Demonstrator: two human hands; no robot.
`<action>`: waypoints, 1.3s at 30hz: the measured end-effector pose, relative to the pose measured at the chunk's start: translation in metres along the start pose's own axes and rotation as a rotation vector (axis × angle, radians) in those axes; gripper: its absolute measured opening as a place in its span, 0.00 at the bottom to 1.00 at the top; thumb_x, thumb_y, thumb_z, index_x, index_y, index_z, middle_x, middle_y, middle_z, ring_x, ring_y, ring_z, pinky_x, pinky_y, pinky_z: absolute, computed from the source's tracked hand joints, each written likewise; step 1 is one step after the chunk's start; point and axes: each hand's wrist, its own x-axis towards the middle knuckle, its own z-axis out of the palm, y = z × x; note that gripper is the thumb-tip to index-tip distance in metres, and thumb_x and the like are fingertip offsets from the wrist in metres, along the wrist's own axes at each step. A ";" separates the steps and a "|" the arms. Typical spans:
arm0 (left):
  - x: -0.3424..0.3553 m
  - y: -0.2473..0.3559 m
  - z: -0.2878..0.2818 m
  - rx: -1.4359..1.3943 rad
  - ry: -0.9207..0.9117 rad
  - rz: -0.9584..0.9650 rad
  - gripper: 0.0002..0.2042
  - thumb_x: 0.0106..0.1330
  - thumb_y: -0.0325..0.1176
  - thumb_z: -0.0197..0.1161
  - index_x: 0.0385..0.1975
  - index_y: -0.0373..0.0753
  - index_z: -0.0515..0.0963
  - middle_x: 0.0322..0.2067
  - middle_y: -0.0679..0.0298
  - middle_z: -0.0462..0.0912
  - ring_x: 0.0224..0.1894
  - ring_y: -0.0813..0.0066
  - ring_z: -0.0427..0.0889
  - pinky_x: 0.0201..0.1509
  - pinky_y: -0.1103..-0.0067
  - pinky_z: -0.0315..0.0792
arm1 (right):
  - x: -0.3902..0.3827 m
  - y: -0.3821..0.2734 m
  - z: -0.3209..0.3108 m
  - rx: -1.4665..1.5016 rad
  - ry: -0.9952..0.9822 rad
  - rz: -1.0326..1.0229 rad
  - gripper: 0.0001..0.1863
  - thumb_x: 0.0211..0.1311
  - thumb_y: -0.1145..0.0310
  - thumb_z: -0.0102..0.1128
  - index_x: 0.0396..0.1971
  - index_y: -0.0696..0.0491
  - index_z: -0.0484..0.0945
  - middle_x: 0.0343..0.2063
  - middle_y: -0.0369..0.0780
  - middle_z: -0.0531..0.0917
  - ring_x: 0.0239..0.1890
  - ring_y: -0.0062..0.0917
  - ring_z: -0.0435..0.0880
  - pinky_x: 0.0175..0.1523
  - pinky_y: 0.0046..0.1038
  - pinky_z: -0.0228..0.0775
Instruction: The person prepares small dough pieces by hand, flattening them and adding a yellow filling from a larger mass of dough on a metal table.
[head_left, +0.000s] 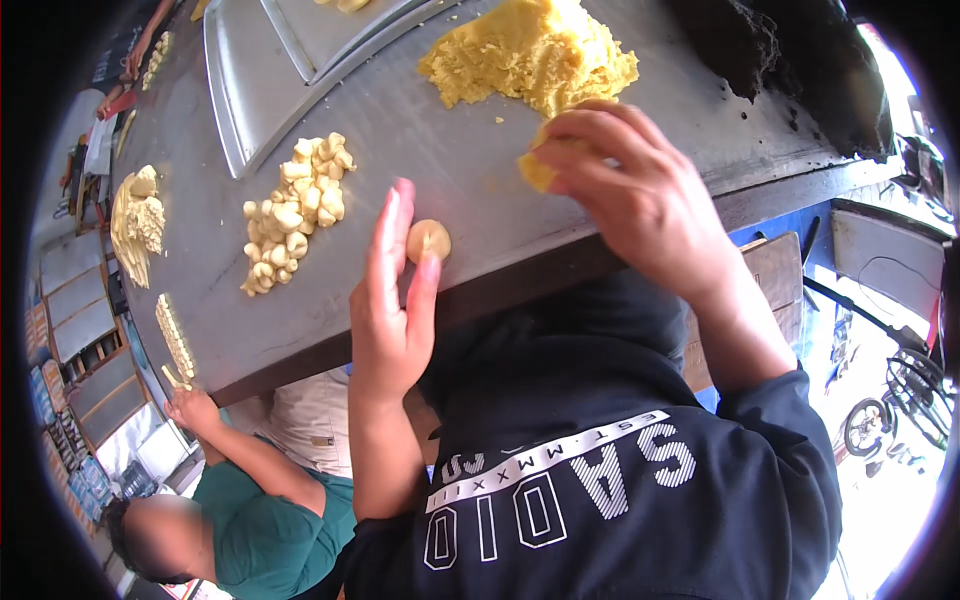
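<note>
My left hand (388, 290) is upright on edge at the table's near side, its fingers stretched out. A small round dough disc (430, 238) lies beside its palm, and my thumb tip touches the disc's near edge. Farther right, my right hand (635, 185) has its fingers curled round a piece of yellow crumbly dough (537, 172), partly hidden by the fingers. That hand is just in front of a large mound of the same yellow dough (530, 55). Left of my left hand sits a pile of small pale dough balls (295, 212).
Metal trays (262, 75) lie at the far left of the grey table (400, 130). A pale dough lump (140, 225) and a row of small pieces (173, 335) are at the left, where a person in green (265, 510) works. Dark sheeting (790, 75) covers the far right.
</note>
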 end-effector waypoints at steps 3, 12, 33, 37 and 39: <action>0.002 -0.013 -0.015 -0.018 -0.042 0.106 0.11 0.81 0.24 0.72 0.58 0.29 0.84 0.72 0.54 0.84 0.58 0.62 0.94 0.62 0.68 0.88 | -0.007 0.006 -0.002 -0.012 -0.009 0.003 0.14 0.64 0.68 0.75 0.49 0.50 0.90 0.53 0.38 0.89 0.59 0.37 0.88 0.61 0.39 0.86; 0.036 -0.009 -0.028 0.068 -0.225 -0.075 0.10 0.76 0.28 0.76 0.42 0.35 0.79 0.52 0.57 0.86 0.44 0.54 0.88 0.50 0.64 0.82 | -0.002 -0.006 0.003 -0.155 -0.067 0.032 0.12 0.66 0.62 0.75 0.46 0.47 0.91 0.59 0.36 0.84 0.63 0.33 0.83 0.61 0.39 0.86; 0.084 -0.065 -0.079 0.156 0.292 -0.273 0.24 0.73 0.48 0.84 0.54 0.33 0.88 0.43 0.62 0.92 0.40 0.73 0.87 0.48 0.72 0.81 | 0.011 -0.010 0.004 0.114 -0.101 -0.013 0.10 0.59 0.76 0.77 0.41 0.53 0.90 0.50 0.38 0.87 0.53 0.39 0.89 0.56 0.40 0.87; 0.104 -0.066 -0.085 0.519 0.054 -0.365 0.14 0.72 0.39 0.84 0.47 0.35 0.93 0.37 0.68 0.91 0.36 0.78 0.83 0.46 0.75 0.79 | 0.002 -0.003 0.014 0.189 -0.064 -0.017 0.14 0.59 0.71 0.84 0.44 0.51 0.91 0.50 0.38 0.87 0.51 0.39 0.89 0.56 0.42 0.86; 0.093 -0.081 -0.092 0.420 0.136 -0.347 0.13 0.72 0.38 0.84 0.46 0.35 0.92 0.38 0.67 0.93 0.37 0.76 0.85 0.47 0.74 0.81 | 0.002 -0.010 0.012 0.134 0.011 0.024 0.12 0.62 0.68 0.82 0.44 0.49 0.90 0.50 0.37 0.86 0.51 0.38 0.88 0.56 0.41 0.85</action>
